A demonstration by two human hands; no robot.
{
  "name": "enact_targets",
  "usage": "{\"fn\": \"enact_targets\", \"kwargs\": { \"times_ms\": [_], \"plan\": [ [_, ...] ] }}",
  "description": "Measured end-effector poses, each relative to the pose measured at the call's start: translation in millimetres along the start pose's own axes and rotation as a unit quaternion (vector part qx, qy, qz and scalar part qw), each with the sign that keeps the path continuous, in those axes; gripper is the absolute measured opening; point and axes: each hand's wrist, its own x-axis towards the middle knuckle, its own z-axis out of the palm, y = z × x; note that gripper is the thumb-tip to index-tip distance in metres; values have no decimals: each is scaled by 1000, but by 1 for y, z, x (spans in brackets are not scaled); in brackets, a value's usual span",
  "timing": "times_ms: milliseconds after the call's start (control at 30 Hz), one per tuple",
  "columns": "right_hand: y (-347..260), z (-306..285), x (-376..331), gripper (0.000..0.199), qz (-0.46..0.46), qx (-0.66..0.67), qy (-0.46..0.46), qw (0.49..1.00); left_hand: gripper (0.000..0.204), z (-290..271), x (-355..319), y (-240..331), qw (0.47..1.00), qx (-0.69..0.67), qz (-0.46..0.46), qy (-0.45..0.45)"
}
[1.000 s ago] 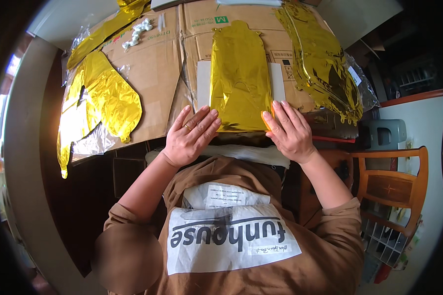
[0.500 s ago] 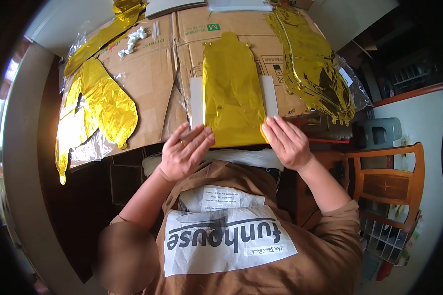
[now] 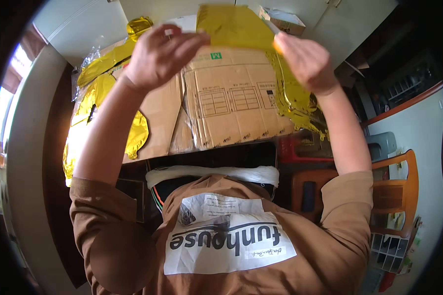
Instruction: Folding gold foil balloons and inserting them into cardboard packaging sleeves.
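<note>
A flat gold foil balloon, wrapped over a pale board, is raised above the far side of the cardboard. At its near left corner, my left hand pinches the edge with thumb and fingers. My right hand is closed on the near right corner, where something small and orange shows at the fingertips. The far end of the foil is blurred. Below the hands, the cardboard sheet covers the table.
Crumpled gold foil balloons lie at the left of the cardboard, partly behind my left arm. More flat gold foil lies at the right. A small box stands at the back. A white strand bundle hangs before my body, and a wooden chair stands right.
Both hands have lifted the gold foil balloon and its board from the table's near edge and carried them away from me to the far side, uncovering printed cardboard.
</note>
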Motion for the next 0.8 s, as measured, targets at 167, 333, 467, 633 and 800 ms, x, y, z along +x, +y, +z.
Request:
{"fn": "enact_targets", "kwargs": {
  "times_ms": [167,333,467,633,800],
  "plan": [
    [-94,28,-80,25,-36,92,-111,989,32,33,-89,97,989,-73,18,-126],
    [-129,13,-106,23,34,165,-182,969,32,21,-87,142,927,-246,-145,-242],
    [-127,8,-105,24,56,188,-201,960,37,13,-80,149,875,-316,-232,-282],
    [-125,7,-103,24,52,187,-205,959,46,26,-45,150,848,-274,-358,-278],
    [-123,6,-103,26,55,192,-222,954,67,85,-32,195,864,-185,-403,-240]
  ]
}}
